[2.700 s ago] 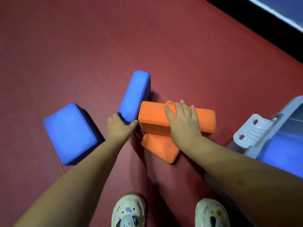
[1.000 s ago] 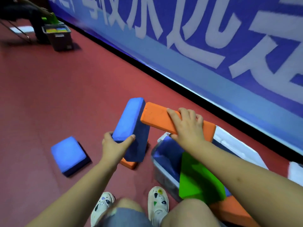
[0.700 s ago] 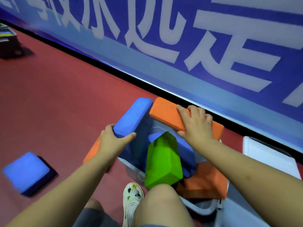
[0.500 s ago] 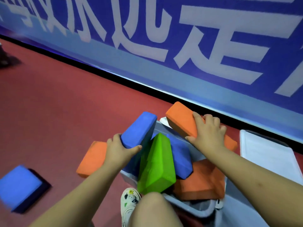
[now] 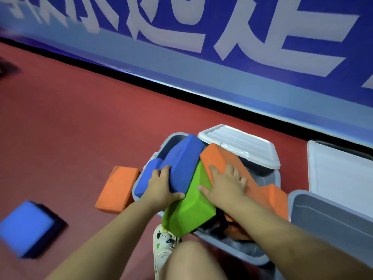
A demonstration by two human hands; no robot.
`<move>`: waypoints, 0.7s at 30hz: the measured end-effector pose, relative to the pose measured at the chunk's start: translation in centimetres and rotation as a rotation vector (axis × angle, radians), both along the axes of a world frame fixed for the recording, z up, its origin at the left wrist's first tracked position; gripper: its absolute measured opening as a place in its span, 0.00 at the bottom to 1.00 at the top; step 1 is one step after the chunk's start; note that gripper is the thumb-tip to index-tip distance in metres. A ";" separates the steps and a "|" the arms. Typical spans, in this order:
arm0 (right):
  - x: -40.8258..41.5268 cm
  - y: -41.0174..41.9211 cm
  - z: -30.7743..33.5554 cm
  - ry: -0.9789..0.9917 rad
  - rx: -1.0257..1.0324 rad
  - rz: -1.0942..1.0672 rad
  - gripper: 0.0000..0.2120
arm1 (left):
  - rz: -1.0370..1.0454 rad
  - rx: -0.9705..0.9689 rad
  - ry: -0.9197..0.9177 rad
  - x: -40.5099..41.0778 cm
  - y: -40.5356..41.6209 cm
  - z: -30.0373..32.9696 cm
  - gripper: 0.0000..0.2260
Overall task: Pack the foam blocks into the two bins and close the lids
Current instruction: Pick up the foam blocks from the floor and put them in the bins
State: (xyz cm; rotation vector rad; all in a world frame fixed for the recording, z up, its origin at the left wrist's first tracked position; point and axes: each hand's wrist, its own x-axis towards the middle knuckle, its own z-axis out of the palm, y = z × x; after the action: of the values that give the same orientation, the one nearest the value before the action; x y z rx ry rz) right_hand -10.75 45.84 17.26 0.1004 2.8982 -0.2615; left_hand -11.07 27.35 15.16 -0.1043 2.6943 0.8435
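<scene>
Packing step: left hand point(image 5: 161, 188) grips a blue block point(image 5: 177, 164), right hand point(image 5: 226, 183) presses an orange block point(image 5: 222, 158) flat-fingered into the bin point(image 5: 232, 248); next, seat both lower.

Blurred blue block point(image 5: 26, 227); second bin point(image 5: 331, 215) cut off right.

Looks like an indoor sports hall or gym: dark red rubbery sports floor point(image 5: 80, 118), and a long blue barrier board point(image 5: 201, 63) with big white characters along its edge, like the surrounds at table tennis courts.
</scene>
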 end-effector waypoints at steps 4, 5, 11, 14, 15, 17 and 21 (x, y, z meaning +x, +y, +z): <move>-0.4 0.6 0.2 -0.146 -0.003 0.045 0.38 | -0.073 0.088 -0.114 -0.9 -1.9 0.7 0.40; -0.4 0.8 0.5 -0.174 0.011 0.054 0.40 | -0.058 0.137 -0.134 -0.9 -2.4 1.1 0.38; -0.5 -1.3 3.6 -0.051 -0.157 0.013 0.39 | 0.142 0.369 -0.032 1.1 -4.5 4.0 0.28; -0.3 -4.1 5.6 0.022 -0.192 0.130 0.39 | 0.184 0.416 0.033 2.2 -6.6 5.7 0.28; -0.2 -5.2 6.2 0.009 -0.219 0.151 0.39 | 0.206 0.426 0.042 2.6 -7.5 6.1 0.29; 0.1 -8.0 7.1 -0.007 -0.271 0.182 0.40 | 0.267 0.452 0.048 3.7 -10.0 6.9 0.30; 0.6 -14.1 7.1 -0.056 -0.373 0.207 0.41 | 0.358 0.447 0.085 6.2 -15.6 7.4 0.28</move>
State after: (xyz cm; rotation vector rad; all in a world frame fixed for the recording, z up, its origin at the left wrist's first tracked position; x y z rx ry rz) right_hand -10.11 31.76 24.40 -0.2493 2.7211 -0.7374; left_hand -4.91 11.71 22.56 -0.4638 2.5249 1.5646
